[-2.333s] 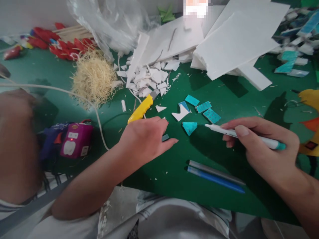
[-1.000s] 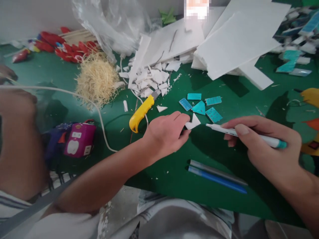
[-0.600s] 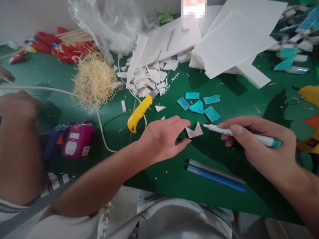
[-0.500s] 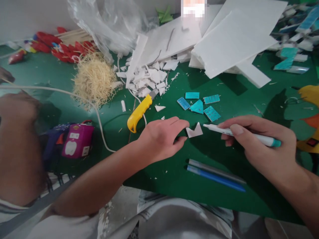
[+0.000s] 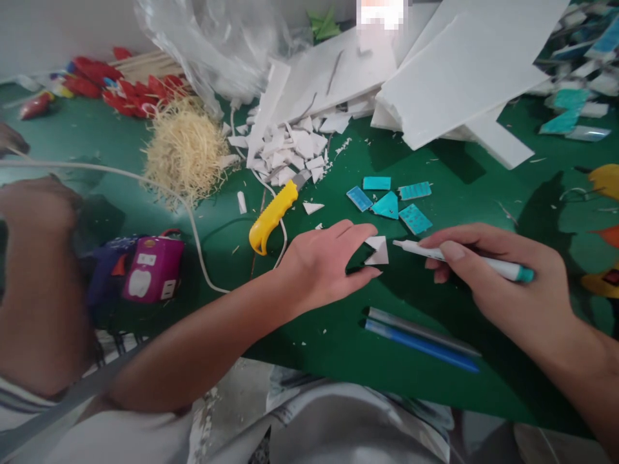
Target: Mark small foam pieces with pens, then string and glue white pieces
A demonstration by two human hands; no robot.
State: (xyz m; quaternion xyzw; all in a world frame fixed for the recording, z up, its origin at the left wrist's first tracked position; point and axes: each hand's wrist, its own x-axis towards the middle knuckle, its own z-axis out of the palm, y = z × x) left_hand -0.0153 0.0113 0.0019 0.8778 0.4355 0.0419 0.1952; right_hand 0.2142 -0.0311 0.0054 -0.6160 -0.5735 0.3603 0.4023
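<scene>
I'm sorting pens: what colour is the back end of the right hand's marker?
The marker's back end is teal green, seen in the head view.

Five blue-green pieces (image 5: pixel 385 205); one notched white piece (image 5: pixel 382 251); one marker (image 5: pixel 498 265); two pens (image 5: pixel 420 347); one yellow cutter (image 5: pixel 273 217).

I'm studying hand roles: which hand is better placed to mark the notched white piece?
Probably the right hand: it holds the pen, tip just short of the white piece. The left hand is spread beside it, without a pen.
</scene>
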